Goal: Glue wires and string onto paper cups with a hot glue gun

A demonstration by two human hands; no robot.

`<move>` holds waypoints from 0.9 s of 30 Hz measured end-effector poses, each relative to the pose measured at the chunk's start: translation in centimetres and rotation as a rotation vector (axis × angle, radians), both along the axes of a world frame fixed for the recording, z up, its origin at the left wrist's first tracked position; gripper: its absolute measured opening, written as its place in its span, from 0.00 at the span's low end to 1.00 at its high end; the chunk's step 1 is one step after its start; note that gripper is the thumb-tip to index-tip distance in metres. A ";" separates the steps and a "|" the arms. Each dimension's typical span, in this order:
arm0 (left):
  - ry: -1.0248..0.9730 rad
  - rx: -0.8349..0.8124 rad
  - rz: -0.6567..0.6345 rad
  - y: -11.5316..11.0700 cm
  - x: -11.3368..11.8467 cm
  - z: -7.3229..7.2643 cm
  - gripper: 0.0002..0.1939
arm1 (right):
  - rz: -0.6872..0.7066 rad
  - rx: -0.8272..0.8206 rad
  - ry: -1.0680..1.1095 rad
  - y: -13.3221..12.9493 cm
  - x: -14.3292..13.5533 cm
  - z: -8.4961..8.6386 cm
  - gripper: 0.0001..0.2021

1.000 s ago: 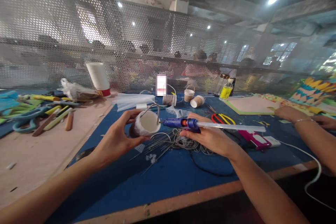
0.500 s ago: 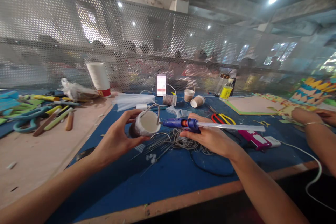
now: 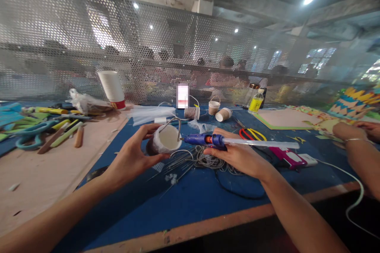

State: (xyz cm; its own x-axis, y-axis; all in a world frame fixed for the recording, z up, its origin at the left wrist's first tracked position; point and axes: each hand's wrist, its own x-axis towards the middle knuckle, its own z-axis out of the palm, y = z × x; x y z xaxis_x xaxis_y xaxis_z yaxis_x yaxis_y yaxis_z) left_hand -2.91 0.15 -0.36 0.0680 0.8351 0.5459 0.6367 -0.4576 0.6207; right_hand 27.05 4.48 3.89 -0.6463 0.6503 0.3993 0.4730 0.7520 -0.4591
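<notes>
My left hand point(image 3: 132, 156) grips a small paper cup point(image 3: 168, 139) from its left side, thumb below and fingers behind. The cup is tilted with its white opening toward me, and a thin looped handle point(image 3: 179, 124) rises over its rim. My right hand point(image 3: 234, 156) is wrapped round a blue hot glue gun point(image 3: 202, 139). A long clear glue stick point(image 3: 261, 143) juts from the gun's back. The nozzle is at the cup's right rim, by the handle's end; whether it touches is too small to tell.
Coiled cord point(image 3: 211, 159) and thin wires lie beneath my hands. Behind are two small cups point(image 3: 223, 114), a spool point(image 3: 192, 112) and a phone point(image 3: 182, 97). Yellow-and-red-handled scissors point(image 3: 252, 134) and a magenta device point(image 3: 287, 157) lie right. Another person's hands point(image 3: 353, 132) are at far right.
The other person's hand at the far right has shifted slightly. My own hands, the cup and the glue gun look nearly unmoved.
</notes>
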 end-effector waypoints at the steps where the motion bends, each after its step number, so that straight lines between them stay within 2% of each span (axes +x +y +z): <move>1: 0.001 0.000 0.000 0.0 0.0 0.0 0.35 | -0.002 0.000 -0.001 0.0 0.0 0.0 0.13; 16: -0.006 0.011 0.006 0.0 0.1 0.2 0.35 | 0.013 -0.006 0.015 0.2 0.1 -0.4 0.14; 27: -0.056 0.007 0.014 0.0 0.0 0.1 0.36 | 0.076 -0.264 0.168 0.6 0.0 -1.1 0.12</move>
State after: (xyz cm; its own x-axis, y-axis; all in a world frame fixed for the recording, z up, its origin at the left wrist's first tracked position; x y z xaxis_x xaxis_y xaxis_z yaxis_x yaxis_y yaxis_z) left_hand -2.90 0.17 -0.24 0.0260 0.8320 0.5542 0.6074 -0.4534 0.6523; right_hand 27.04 5.12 2.77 -0.6362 0.6984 0.3279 0.3215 0.6263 -0.7101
